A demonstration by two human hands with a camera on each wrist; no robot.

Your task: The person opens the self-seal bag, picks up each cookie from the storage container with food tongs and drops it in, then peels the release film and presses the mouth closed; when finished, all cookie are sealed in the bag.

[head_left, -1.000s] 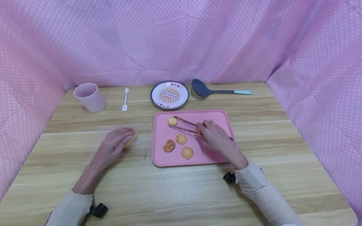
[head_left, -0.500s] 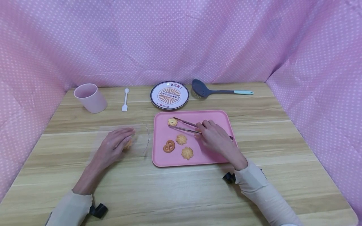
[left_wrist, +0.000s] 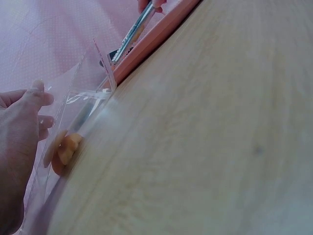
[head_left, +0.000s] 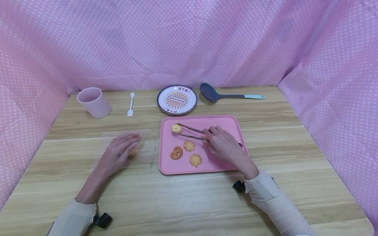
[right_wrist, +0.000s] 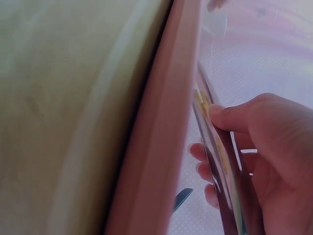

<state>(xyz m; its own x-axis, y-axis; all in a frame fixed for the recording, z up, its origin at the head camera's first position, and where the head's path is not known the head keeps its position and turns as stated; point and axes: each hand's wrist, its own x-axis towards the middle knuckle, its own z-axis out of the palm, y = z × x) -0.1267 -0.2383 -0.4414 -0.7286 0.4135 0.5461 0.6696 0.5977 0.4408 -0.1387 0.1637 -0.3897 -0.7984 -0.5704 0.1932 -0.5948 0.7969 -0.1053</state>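
Note:
In the head view my left hand (head_left: 116, 151) holds a clear plastic bag (head_left: 146, 149) on the table, left of a pink tray (head_left: 208, 121). The left wrist view shows my thumb and fingers at the bag's upper film, with a few cookies (left_wrist: 68, 151) inside. Metal tongs (head_left: 191, 128) are gripped in my right hand (head_left: 222, 144) over the tray. Their tips stand either side of a round cookie (head_left: 176, 128) near the tray's far left corner. A pretzel-shaped cookie (head_left: 176, 153) and two flower-shaped cookies, one far (head_left: 189, 146), one near (head_left: 195, 160), lie on the tray.
Behind the tray stand a patterned plate (head_left: 177, 100) and a grey slotted spoon (head_left: 210, 92) with a mint handle end. A pink cup (head_left: 95, 103) and a small white spoon-like stick (head_left: 131, 104) are at the back left. Pink dotted cloth (head_left: 183, 42) surrounds the table.
The tongs and the round cookie between their tips have shifted slightly left. My right hand has moved a little the same way; my left hand and the bag stay put.

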